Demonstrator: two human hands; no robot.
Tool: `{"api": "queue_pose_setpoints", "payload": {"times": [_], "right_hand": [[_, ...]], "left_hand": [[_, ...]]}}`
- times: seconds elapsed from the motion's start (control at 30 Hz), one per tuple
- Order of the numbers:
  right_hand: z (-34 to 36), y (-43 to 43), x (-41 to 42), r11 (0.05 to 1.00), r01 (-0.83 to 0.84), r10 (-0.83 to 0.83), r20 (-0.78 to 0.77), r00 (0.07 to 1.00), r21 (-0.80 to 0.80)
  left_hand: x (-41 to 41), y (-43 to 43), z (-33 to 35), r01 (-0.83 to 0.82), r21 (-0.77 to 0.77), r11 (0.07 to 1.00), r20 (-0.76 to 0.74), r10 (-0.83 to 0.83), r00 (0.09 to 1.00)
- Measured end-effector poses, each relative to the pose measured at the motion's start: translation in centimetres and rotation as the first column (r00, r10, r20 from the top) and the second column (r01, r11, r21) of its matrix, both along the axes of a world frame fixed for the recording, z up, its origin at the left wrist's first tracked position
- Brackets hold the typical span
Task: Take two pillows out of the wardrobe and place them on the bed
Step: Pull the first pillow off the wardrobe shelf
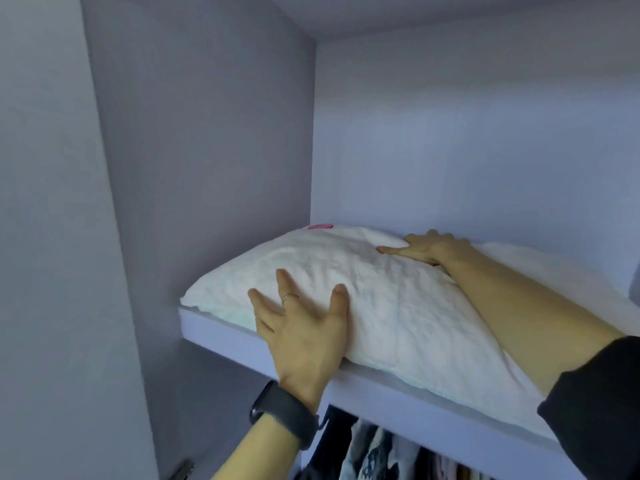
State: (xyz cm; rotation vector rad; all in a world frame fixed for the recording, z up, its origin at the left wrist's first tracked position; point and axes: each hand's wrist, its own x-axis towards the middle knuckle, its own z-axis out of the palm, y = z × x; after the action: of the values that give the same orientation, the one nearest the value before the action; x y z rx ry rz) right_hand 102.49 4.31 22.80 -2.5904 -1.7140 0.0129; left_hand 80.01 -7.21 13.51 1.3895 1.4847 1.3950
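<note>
The white pillow (374, 292) lay on the upper shelf (221, 329) of the wardrobe (207, 133), in the middle and lower right of the frame, with its near edge hanging a little over the shelf front. A second white pillow (540, 268) seemed to lie behind it toward the right edge of the frame, but I could not tell this for sure. A small pink thing (320, 226) showed at the far left corner of the pillow.

The left hand (304, 327), in the lower centre, was flat against the near side of the pillow with the fingers spread wide; it wore a ring (289, 297) and a dark wristband (284, 412). It was pressing, not pinching. The right hand (429, 249), in the centre right, lay on top of the far part of the pillow, the fingers also stretched out and the cloth sunk a little under it. Neither hand was closed around anything.

The pillow looked soft and light, with a wrinkled cover, so it would probably bend and sag if it was taken by one corner only. In my judgement it was better to take hold at two opposite sides, one hand under the near edge and one behind the far edge, and to slide it forward off the shelf. The cover should not be slippery. Clothes (377, 455) hung under the shelf at the bottom of the frame.
</note>
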Motion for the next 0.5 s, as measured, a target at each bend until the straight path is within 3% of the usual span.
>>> {"api": "queue_pose_setpoints", "payload": {"times": [0.2, 0.33, 0.5], "right_hand": [[-0.4, -7.7, -5.2, 0.995, 0.09, -0.092, 0.058, 0.994, 0.03], [-1.2, -12.7, -8.4, 0.973, 0.178, -0.196, 0.116, 0.974, 0.144], [-1.6, -18.5, -8.9, 0.966, 0.206, -0.22, 0.084, 0.972, 0.154]], "left_hand": [[-3.3, -5.1, 0.1, -0.018, -0.09, 0.996, 0.086, 0.026, 0.996], [-5.9, -7.4, -0.9, 0.016, -0.15, 0.988, 0.162, 0.009, 0.987], [-8.8, -9.4, -1.4, 0.059, -0.193, 0.979, 0.219, -0.016, 0.976]]}}
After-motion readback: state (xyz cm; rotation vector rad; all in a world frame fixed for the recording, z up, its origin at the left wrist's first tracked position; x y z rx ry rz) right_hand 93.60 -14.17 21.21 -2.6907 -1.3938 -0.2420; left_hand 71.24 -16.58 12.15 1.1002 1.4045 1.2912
